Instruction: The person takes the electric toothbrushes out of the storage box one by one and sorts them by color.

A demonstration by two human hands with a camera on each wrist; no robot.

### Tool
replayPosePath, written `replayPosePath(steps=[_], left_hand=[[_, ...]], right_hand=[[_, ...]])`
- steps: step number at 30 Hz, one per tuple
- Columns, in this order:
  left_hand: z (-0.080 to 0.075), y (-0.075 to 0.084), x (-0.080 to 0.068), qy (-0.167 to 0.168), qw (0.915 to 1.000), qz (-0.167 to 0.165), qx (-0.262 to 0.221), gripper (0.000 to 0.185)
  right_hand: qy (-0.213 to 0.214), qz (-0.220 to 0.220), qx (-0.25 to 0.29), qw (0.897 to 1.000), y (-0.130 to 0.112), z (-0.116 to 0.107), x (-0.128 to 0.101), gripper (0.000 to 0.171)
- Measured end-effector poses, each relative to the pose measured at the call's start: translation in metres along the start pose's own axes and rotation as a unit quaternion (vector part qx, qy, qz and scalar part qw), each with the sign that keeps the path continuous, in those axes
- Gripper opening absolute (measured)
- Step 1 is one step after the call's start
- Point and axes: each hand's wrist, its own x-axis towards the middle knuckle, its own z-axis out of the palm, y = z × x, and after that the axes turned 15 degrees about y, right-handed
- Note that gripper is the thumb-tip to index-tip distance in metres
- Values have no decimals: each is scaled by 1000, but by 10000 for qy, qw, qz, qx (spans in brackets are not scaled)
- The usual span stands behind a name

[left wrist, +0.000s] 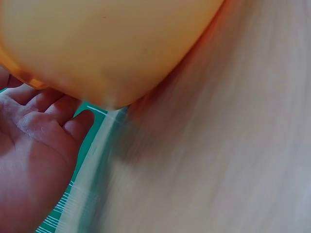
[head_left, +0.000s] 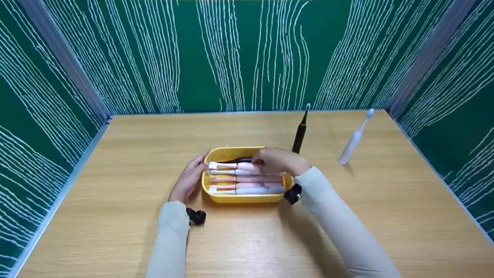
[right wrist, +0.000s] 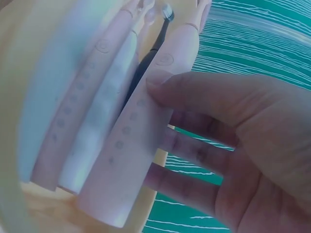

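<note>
A yellow tray (head_left: 243, 199) sits mid-table with several electric toothbrushes lying side by side in it, pink and pale ones plus a black one (head_left: 236, 160) at the far edge. My right hand (head_left: 276, 160) reaches over the tray's right end and pinches a pink toothbrush (head_left: 231, 166). In the right wrist view the thumb of that hand (right wrist: 233, 145) lies on the pink toothbrush's handle (right wrist: 141, 141) and the fingers are under it. With straight fingers, my left hand (head_left: 191, 175) rests against the tray's left end. The left wrist view shows the left hand's palm (left wrist: 34, 145) beside the tray's wall (left wrist: 107, 43).
A black toothbrush (head_left: 300, 133) stands upright just behind the tray's right end. A white toothbrush (head_left: 353, 141) stands farther right. The wooden table (head_left: 115, 154) is closed in by green patterned walls (head_left: 247, 58) at the back and both sides.
</note>
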Motion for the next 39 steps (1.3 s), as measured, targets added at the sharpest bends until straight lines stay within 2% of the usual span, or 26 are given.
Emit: replayPosePath(steps=[4, 8, 12, 24, 31, 39], left_hand=[[1, 1, 0, -23, 9998, 101, 146, 53], [0, 1, 1, -40, 9993, 260, 279, 53], [-1, 3, 2, -44, 9991, 223, 349, 54], [0, 1, 1, -104, 9995, 286, 33, 55], [-1, 1, 1, 8, 9999, 119, 112, 55], [2, 0, 1, -89, 9996, 217, -155, 56]], right_hand=[[58, -63, 54, 9999, 1, -4, -3, 17], [157, -126, 101, 9997, 3, -11, -7, 20], [339, -117, 304, 9989, 8, -19, -11, 25], [1163, -211, 1088, 9870, 30, -37, -27, 31], [1504, 318, 1783, 9719, 44, -45, -40, 35], [2149, 318, 2289, 9489, 66, -47, -56, 34]])
